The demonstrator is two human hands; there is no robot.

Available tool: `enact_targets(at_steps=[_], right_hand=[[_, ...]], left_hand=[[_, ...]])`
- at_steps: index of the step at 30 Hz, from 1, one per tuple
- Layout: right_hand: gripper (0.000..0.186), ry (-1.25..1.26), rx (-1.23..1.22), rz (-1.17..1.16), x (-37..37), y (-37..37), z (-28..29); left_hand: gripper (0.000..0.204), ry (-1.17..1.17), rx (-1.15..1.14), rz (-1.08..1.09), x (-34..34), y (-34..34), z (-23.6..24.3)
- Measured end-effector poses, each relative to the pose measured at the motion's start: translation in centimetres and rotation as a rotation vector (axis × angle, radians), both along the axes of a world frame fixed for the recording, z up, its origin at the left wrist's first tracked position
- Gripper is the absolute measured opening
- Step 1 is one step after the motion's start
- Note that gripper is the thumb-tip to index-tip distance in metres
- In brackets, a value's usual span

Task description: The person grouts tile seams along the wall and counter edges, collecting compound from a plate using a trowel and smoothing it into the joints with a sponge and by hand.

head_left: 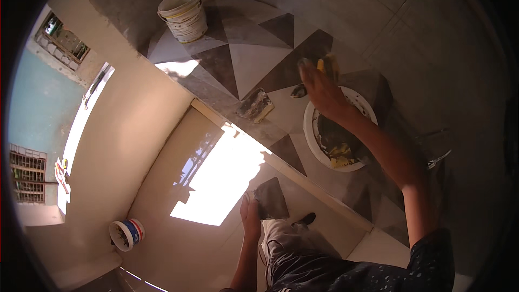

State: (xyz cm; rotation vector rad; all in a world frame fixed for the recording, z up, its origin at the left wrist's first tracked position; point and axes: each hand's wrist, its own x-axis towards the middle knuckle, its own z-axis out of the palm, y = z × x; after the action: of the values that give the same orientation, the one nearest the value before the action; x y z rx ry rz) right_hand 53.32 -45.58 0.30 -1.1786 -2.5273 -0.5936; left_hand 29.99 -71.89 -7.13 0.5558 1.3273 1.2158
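My left hand (250,213) is closed at the edge of a dark grey flat rectangular plate (272,199), held low near my legs; its exact kind is not clear. My right hand (320,84) reaches out over the tiled surface, its fingers closed around a yellow-and-dark thing (331,66), too blurred to name. Beneath my right forearm stands a round white bucket (309,135) with dark, murky contents. A yellow lump (342,156) lies inside it at the near side. Just beyond the bucket's left rim is a small dark object (298,91).
A smeared block (255,105) lies on the patterned tiles left of my right hand. Farther back stands a stained white bucket (186,19). Another bucket (127,235) is at the lower left. A metal tool (439,159) lies at the right. The tiled surface ends in a raised edge (303,181).
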Motion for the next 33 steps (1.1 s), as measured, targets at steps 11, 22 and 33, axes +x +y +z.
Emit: enact_targets(at_steps=[11,22,33], right_hand=[[0.044,0.373,-0.49,-0.458,1.3,-3.3,-0.7],[0.05,0.63,-0.346,-1.068,2.0,-20.9,-6.7],[0.066,0.546,-0.467,-1.221,2.1,-18.6,-7.6]], left_hand=[[0.034,-0.057,0.091,-0.239,-1.9,10.8,2.2],[0.031,0.296,0.303,-0.273,4.9,14.6,-8.4],[0.031,0.364,0.238,-0.407,8.6,14.3,-10.2]])
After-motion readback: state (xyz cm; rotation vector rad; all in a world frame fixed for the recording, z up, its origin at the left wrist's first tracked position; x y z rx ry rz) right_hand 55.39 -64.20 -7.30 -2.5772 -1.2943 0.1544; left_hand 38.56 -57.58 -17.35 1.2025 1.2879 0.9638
